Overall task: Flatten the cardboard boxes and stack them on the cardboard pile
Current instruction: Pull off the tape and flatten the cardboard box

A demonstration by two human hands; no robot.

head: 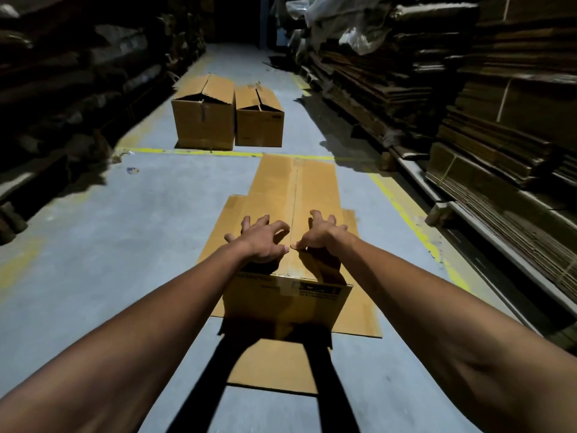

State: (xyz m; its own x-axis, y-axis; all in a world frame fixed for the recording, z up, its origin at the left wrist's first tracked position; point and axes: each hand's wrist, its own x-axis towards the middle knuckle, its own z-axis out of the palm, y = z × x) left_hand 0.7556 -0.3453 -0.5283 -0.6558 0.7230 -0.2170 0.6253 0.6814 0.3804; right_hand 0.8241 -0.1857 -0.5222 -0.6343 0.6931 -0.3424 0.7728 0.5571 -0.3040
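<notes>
Both hands on top of a standing box in a cardboard-lined aisle.

Stacked flat cardboard [487, 98] walls the aisle's right side. On the grey floor [103, 232] the flattened cardboard pile [274, 189] lies with its long axis running straight away from the person — toward two upright boxes [228, 117] standing well beyond the pile's far end, past a yellow line [187, 152]. The near box [287, 300] stands on the pile's near end, its top seam pointing the same way as the pile. The left hand [260, 242] and right hand [318, 234] rest on that top, either side of the seam, fingers spread and clawed, pressing rather than gripping anything.
</notes>
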